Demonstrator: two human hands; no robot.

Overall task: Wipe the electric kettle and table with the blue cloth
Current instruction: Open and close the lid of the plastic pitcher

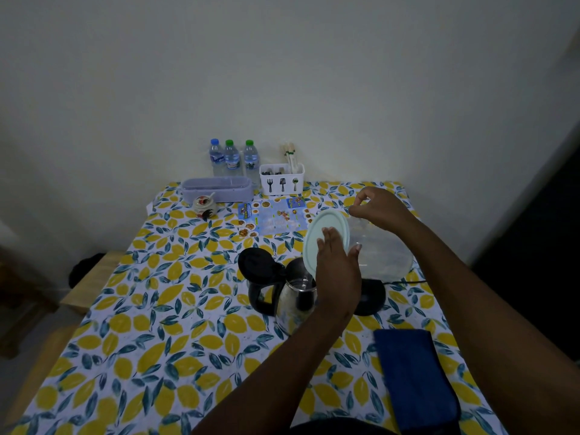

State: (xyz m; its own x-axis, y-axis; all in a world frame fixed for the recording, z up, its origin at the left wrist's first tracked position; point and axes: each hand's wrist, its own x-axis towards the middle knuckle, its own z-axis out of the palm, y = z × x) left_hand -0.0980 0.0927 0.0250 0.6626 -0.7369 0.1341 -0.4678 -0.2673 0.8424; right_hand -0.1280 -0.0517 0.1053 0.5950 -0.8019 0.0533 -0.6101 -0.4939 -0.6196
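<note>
The steel electric kettle (293, 304) stands mid-table with its black lid (255, 265) flipped open, left of its black base (372, 298). Both my hands hold a clear plastic container (384, 254), tipped on its side just above the kettle's mouth. My left hand (339, 271) presses on its pale green lid (328, 229), thumb against the container's side. My right hand (381, 208) grips the container's far top edge. The folded blue cloth (414, 375) lies flat near the table's front right edge, untouched.
The table wears a lemon-print cover (175, 324). Along the back by the wall are three water bottles (232, 158), a white cutlery caddy (281, 183), a lilac box (218, 189), a small jar (204, 205) and a printed menu (273, 219). The base's cord (408, 281) trails right.
</note>
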